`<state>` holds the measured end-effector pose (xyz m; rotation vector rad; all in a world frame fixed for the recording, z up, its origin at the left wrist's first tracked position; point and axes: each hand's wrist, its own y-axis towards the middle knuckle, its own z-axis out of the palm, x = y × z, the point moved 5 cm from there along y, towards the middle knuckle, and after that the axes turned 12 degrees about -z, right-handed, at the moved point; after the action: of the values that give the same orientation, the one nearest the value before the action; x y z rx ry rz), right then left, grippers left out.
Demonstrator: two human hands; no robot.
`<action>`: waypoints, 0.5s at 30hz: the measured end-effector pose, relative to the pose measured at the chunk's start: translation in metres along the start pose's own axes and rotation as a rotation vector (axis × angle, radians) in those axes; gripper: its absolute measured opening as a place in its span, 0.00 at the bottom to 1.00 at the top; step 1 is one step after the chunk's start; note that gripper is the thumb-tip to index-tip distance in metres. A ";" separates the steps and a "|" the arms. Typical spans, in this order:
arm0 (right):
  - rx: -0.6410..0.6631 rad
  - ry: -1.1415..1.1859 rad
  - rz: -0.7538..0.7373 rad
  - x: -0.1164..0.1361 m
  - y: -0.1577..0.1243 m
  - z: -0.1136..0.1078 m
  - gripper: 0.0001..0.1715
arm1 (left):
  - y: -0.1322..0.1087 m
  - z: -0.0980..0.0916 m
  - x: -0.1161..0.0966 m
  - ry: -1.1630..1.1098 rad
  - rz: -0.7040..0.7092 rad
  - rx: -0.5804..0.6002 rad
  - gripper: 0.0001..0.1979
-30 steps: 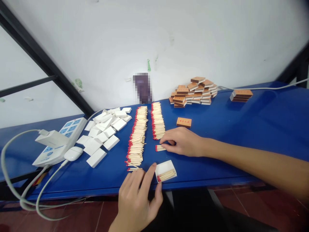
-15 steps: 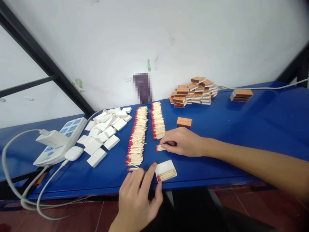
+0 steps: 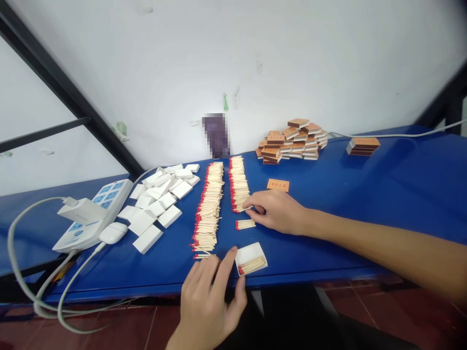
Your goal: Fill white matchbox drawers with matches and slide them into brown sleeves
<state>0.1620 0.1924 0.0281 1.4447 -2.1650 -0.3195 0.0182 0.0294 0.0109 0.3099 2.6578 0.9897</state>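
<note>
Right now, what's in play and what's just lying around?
In play: left hand at open tray; right hand on match row; loose match bunch.
Lying about: power strip, charger, white case.

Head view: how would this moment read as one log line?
left hand: finger against open tray | right hand: fingertips at near end of right match row | small match bundle: loose beside right hand

R hand off match bundle, at row.
</note>
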 end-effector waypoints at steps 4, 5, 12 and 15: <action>0.023 0.012 -0.034 0.001 0.001 0.001 0.09 | -0.001 0.000 0.000 0.001 0.005 -0.002 0.17; 0.033 0.018 -0.038 0.001 0.001 0.001 0.09 | -0.001 0.000 0.000 -0.001 0.004 0.000 0.17; 0.030 0.048 -0.060 0.003 0.002 -0.001 0.09 | -0.001 0.000 0.000 -0.005 0.004 0.001 0.17; 0.040 0.062 -0.073 0.004 0.001 -0.001 0.09 | 0.000 -0.001 -0.001 0.004 0.005 -0.004 0.17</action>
<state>0.1610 0.1894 0.0304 1.5378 -2.0846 -0.2549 0.0185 0.0282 0.0116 0.3148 2.6591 0.9985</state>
